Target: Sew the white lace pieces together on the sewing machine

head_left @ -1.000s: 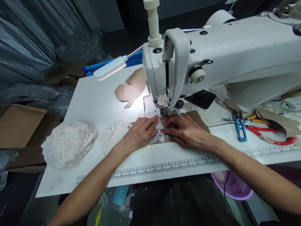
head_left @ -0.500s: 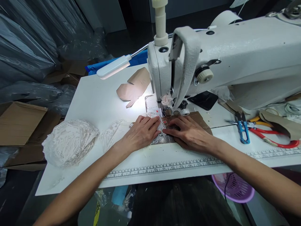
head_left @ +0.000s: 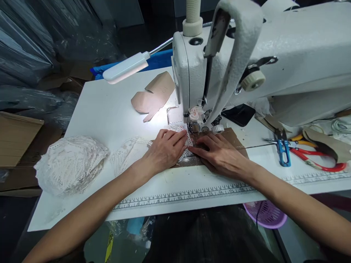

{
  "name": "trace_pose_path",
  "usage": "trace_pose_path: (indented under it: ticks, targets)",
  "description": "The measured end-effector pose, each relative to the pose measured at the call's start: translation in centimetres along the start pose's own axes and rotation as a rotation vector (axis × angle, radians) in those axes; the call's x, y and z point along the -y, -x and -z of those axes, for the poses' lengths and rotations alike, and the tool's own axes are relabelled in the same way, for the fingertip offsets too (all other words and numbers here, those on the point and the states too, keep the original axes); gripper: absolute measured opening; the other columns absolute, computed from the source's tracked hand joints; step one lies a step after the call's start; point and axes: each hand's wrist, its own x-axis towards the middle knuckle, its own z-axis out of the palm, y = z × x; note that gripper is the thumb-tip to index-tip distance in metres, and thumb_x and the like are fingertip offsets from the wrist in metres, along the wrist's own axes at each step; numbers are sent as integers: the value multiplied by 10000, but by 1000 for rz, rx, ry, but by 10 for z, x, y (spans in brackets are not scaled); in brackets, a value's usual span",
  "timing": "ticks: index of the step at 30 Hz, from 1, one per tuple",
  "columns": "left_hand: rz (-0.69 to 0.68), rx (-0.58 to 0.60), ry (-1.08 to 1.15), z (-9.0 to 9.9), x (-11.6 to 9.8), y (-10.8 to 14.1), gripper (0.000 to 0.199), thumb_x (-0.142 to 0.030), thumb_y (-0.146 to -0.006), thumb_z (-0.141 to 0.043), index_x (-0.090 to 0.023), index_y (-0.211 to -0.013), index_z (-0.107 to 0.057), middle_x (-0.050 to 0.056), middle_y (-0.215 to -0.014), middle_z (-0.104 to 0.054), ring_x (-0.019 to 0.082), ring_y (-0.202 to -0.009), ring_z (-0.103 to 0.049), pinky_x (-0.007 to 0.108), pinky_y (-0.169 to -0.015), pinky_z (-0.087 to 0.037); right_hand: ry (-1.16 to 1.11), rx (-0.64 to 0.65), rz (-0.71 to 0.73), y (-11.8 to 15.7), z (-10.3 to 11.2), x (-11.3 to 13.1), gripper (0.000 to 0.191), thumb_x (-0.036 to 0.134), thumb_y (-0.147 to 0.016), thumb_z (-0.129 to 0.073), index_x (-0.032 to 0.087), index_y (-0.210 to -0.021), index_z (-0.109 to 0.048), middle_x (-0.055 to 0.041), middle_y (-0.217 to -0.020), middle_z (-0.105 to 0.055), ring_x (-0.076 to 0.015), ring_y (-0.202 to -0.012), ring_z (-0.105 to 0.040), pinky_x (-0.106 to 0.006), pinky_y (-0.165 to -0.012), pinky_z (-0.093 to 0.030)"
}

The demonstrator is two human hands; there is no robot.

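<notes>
The fingers of the left hand (head_left: 168, 149) are held close together and slightly bent, with their tips pressed down on the lace (head_left: 189, 140) rather than closed around it. On the right hand (head_left: 219, 152), a gap is left between thumb and forefinger, the other fingers are loosely curled, and the brown sheet (head_left: 233, 140) is pressed beneath them; the thumb tip is placed at the lace edge. The lace is set over the sheet, just in front of the needle area of the sewing machine (head_left: 182, 69), though how the layers lie under the fingertips seems too hidden to be told. A lace strip (head_left: 127, 155) is spread left of the left hand, near a lace heap (head_left: 71, 164) on the white table (head_left: 93, 113). Beyond the hands, card (head_left: 159, 93) is lit by a lamp (head_left: 126, 68). A phone (head_left: 240, 114) is seen under the machine arm, while blue snips (head_left: 283, 149) and red-handled pliers (head_left: 318, 160) are laid to the right. A ruler scale (head_left: 189, 197) is shown along the front edge, with a purple basket (head_left: 267, 215) below it.
</notes>
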Motion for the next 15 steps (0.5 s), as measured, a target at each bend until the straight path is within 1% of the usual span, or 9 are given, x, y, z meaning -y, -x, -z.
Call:
trace_pose_path:
  ticks: [4, 8, 12, 15]
  targets:
    - [-7, -30, -15, -1, 4, 1, 294, -199, -959, -481, -92, -1188, -629, 136, -1308, -621, 259, -978, -614, 426, -796, -466, 3, 24, -28, -4, 0, 4, 346, 150, -954, -453, 175, -1281, -563, -144, -1125, -547, -283, -1011, -499, -434, -844, -448]
    - [-1, -38, 25, 1, 7, 1, 292, -188, -957, -477, -103, -1188, -634, 127, -1303, -627, 254, -987, -621, 446, -824, -472, 8, 27, -48, -9, -1, 9, 365, 128, -953, -436, 171, -1295, -554, -147, -1163, -538, -273, -1001, -499, -430, -854, -448]
    - [21, -34, 89, 2, 11, -1, 286, -192, -959, -478, -119, -1185, -638, 118, -1306, -627, 256, -1021, -623, 472, -873, -475, 15, 23, -88, -10, -1, 11, 359, 127, -949, -443, 183, -1281, -569, -142, -1095, -551, -260, -945, -499, -429, -842, -454]
    - [30, -32, 135, 0, 13, -2, 283, -202, -960, -478, -126, -1181, -639, 119, -1309, -624, 255, -1046, -622, 467, -892, -487, 16, 11, -113, -9, -1, 11, 359, 120, -945, -444, 192, -1271, -576, -138, -1066, -553, -256, -932, -495, -424, -837, -458]
